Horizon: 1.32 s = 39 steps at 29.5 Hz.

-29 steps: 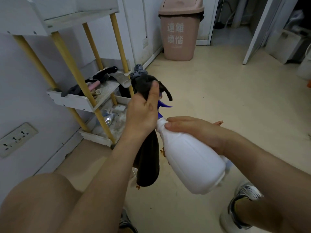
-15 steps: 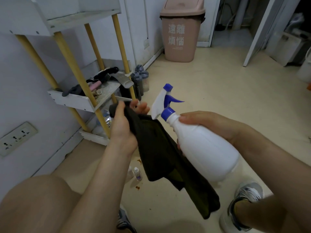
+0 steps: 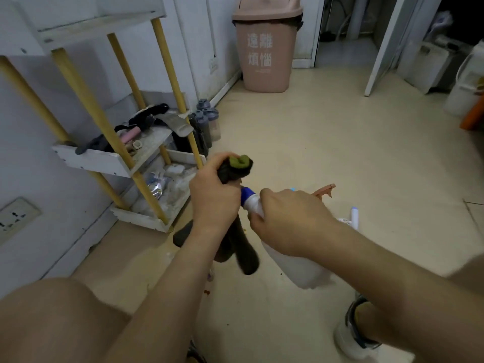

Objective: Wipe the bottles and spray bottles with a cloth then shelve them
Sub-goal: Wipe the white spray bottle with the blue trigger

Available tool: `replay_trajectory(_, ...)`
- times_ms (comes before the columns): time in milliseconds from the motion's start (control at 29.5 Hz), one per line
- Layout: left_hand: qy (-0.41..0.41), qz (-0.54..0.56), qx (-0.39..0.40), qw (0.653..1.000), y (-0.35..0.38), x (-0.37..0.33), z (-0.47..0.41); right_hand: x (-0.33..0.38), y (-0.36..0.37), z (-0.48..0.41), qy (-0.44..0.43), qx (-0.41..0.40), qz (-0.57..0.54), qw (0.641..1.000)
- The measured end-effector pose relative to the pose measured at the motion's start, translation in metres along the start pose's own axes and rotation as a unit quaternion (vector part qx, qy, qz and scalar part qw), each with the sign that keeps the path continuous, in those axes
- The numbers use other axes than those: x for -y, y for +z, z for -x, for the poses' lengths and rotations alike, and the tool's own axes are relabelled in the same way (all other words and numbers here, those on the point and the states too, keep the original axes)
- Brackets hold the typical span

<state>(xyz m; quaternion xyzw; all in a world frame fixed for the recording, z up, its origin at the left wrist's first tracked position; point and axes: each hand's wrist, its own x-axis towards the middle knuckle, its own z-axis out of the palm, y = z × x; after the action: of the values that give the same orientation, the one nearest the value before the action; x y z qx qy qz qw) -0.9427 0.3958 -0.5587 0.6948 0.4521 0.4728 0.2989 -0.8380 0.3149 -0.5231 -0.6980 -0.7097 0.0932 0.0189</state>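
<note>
My right hand grips the neck and shoulder of a white spray bottle with a blue collar, held tilted over the floor. My left hand grips a dark olive cloth wrapped round the bottle's spray head, which is hidden; the cloth's ends hang below my wrist. Behind my right hand, an orange trigger sprayer and a white-and-blue sprayer peek out. Several grey-capped bottles stand on the floor by the shelf.
A white shelf unit with yellow posts stands against the left wall, its trays cluttered. A pink bin sits at the back wall. An open doorway is at the back right. My knee and shoe are at the bottom.
My left hand has brought the cloth up from beside the bottle and closed it over the spray head, hiding the nozzle. The bottle has dropped and tilted lower.
</note>
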Motion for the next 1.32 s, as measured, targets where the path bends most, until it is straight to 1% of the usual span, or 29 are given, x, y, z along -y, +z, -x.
replay_trajectory(34, 0.014, -0.041, -0.005, 0.999, -0.001, 0.0, 0.0, 0.0, 0.005, -0.001, 0.001, -0.027, 0.021, 0.999)
replay_trajectory(102, 0.011, -0.053, -0.02, 0.998, -0.002, -0.003, 0.0, -0.005, 0.012, -0.005, 0.017, -0.056, 0.026, 0.998)
replay_trajectory(136, -0.03, -0.003, -0.037, 0.999, -0.004, -0.005, -0.001, -0.011, 0.012, -0.009, 0.036, -0.042, -0.003, 0.998)
replay_trajectory(169, -0.098, 0.08, -0.057, 0.99, -0.008, -0.008, -0.006, -0.018, 0.009, -0.013, 0.061, -0.008, -0.055, 0.997)
replay_trajectory(203, -0.177, 0.202, -0.059, 0.961, -0.014, -0.013, -0.011, -0.026, 0.004, -0.017, 0.083, 0.03, -0.123, 0.988)
replay_trajectory(237, -0.238, 0.347, -0.035, 0.907, -0.021, -0.011, -0.015, -0.032, -0.003, -0.019, 0.098, 0.054, -0.179, 0.978)
replay_trajectory(271, -0.261, 0.462, -0.007, 0.848, -0.027, -0.005, -0.017, -0.036, -0.009, -0.019, 0.104, 0.058, -0.203, 0.972)
replay_trajectory(305, -0.275, 0.522, 0.008, 0.807, -0.033, -0.002, -0.018, -0.037, -0.013, -0.018, 0.102, 0.049, -0.206, 0.972)
replay_trajectory(339, -0.272, 0.536, 0.018, 0.799, -0.036, -0.002, -0.018, -0.035, -0.015, -0.017, 0.093, 0.032, -0.187, 0.977)
replay_trajectory(373, -0.266, 0.532, 0.034, 0.803, -0.036, -0.002, -0.016, -0.03, -0.016, -0.015, 0.078, 0.011, -0.14, 0.987)
replay_trajectory(407, -0.259, 0.499, 0.043, 0.826, -0.032, -0.001, -0.014, -0.022, -0.015, -0.011, 0.063, -0.015, -0.077, 0.995)
replay_trajectory(474, -0.254, 0.42, 0.045, 0.87, -0.022, -0.005, -0.008, -0.007, -0.008, -0.004, 0.039, -0.075, 0.017, 0.996)
replay_trajectory(542, -0.25, 0.361, 0.006, 0.898, -0.016, -0.011, -0.007, 0.0, 0.002, -0.002, 0.026, -0.101, 0.046, 0.993)
replay_trajectory(576, -0.241, 0.327, -0.021, 0.914, -0.014, -0.01, -0.006, 0.0, 0.005, -0.002, 0.018, -0.097, 0.04, 0.994)
replay_trajectory(610, -0.232, 0.316, -0.043, 0.919, -0.013, -0.007, -0.006, -0.003, 0.007, -0.004, 0.008, -0.08, 0.014, 0.997)
replay_trajectory(644, -0.228, 0.329, -0.057, 0.915, -0.012, -0.006, -0.005, -0.007, 0.006, -0.007, 0.006, -0.041, -0.035, 0.999)
replay_trajectory(678, -0.237, 0.363, -0.053, 0.9, -0.013, -0.008, -0.004, -0.012, 0.004, -0.01, 0.013, 0.006, -0.112, 0.994)
replay_trajectory(712, -0.25, 0.412, -0.037, 0.875, -0.014, -0.009, -0.003, -0.018, 0.001, -0.012, 0.026, 0.045, -0.209, 0.976)
replay_trajectory(779, -0.275, 0.495, -0.02, 0.824, -0.013, -0.005, -0.003, -0.024, -0.003, -0.013, 0.06, 0.089, -0.389, 0.915)
replay_trajectory(813, -0.279, 0.506, -0.015, 0.816, -0.011, -0.005, -0.001, -0.025, -0.003, -0.013, 0.073, 0.092, -0.448, 0.886)
replay_trajectory(847, -0.277, 0.471, -0.013, 0.838, -0.007, -0.005, 0.002, -0.024, -0.001, -0.013, 0.079, 0.082, -0.497, 0.86)
replay_trajectory(915, -0.269, 0.311, -0.002, 0.911, 0.003, -0.014, 0.012, -0.014, 0.005, -0.013, 0.087, 0.027, -0.572, 0.815)
replay_trajectory(949, -0.266, 0.256, 0.006, 0.929, 0.005, -0.019, 0.017, -0.009, 0.008, -0.013, 0.09, -0.012, -0.581, 0.809)
replay_trajectory(983, -0.263, 0.241, 0.022, 0.934, 0.005, -0.021, 0.02, -0.005, 0.012, -0.013, 0.088, -0.048, -0.574, 0.813)
replay_trajectory(1050, -0.255, 0.252, 0.04, 0.933, 0.003, -0.022, 0.019, -0.001, 0.018, -0.013, 0.077, -0.105, -0.559, 0.819)
replay_trajectory(1118, -0.25, 0.256, 0.043, 0.933, 0.0, -0.022, 0.02, 0.0, 0.021, -0.014, 0.066, -0.134, -0.547, 0.824)
replay_trajectory(1220, -0.235, 0.238, 0.103, 0.937, -0.001, -0.021, 0.032, -0.008, 0.019, -0.022, 0.093, -0.152, -0.524, 0.833)
replay_trajectory(1254, -0.227, 0.232, 0.129, 0.937, 0.0, -0.019, 0.038, -0.014, 0.017, -0.025, 0.116, -0.168, -0.527, 0.825)
replay_trajectory(1321, -0.218, 0.213, 0.185, 0.934, 0.0, -0.011, 0.049, -0.029, 0.013, -0.032, 0.174, -0.222, -0.56, 0.779)
